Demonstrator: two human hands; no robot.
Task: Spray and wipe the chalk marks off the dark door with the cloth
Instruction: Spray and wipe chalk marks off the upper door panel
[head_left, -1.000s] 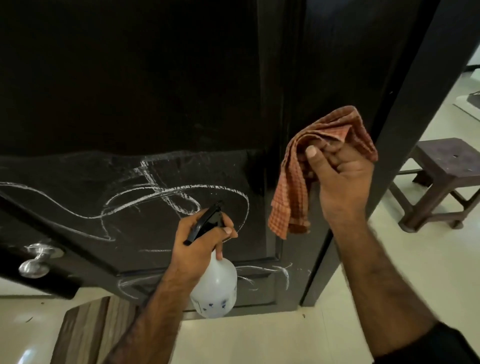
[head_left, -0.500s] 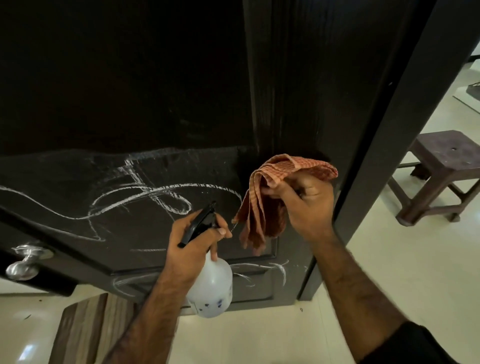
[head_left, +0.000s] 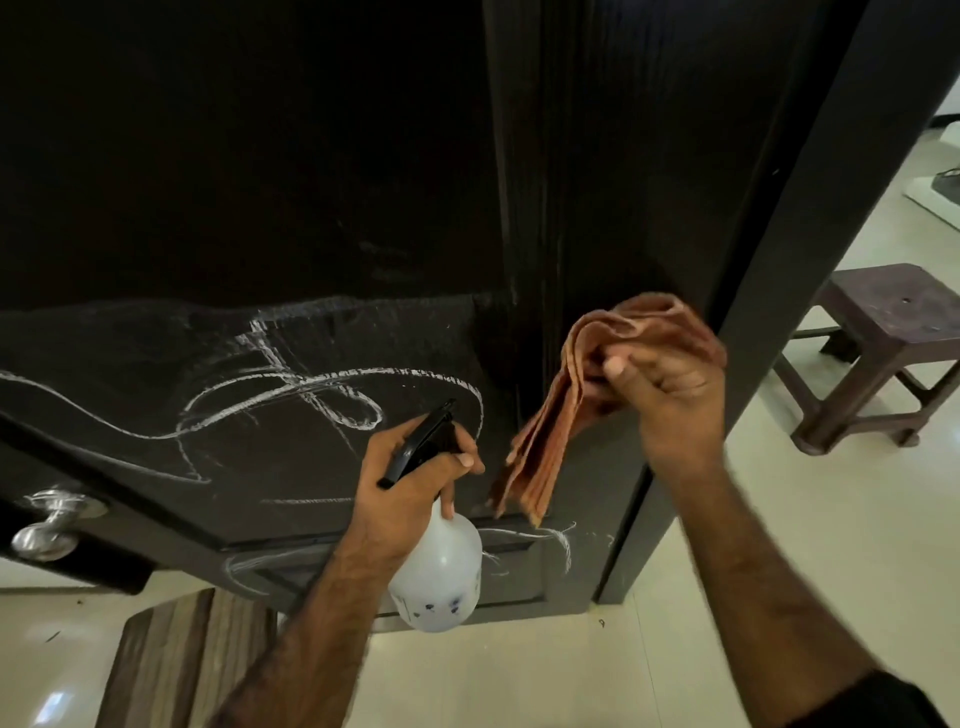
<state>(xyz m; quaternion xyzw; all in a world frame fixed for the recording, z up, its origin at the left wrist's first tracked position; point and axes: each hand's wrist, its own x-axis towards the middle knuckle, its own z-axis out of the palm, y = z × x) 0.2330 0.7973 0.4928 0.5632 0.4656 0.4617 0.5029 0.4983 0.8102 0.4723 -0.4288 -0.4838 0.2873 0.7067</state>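
- Just beyond my left hand (head_left: 410, 483), looping white chalk marks (head_left: 291, 395) cross the dark wooden door (head_left: 260, 182).
- My left hand grips the neck of the translucent white plastic spray bottle (head_left: 439, 571), a finger curled over its black trigger.
- Right of that, my right hand (head_left: 670, 395) clutches the folded orange checked cloth (head_left: 550, 436), which hangs down in front of the door's lower panel.
- Further right stands a dark brown plastic stool (head_left: 893, 332).
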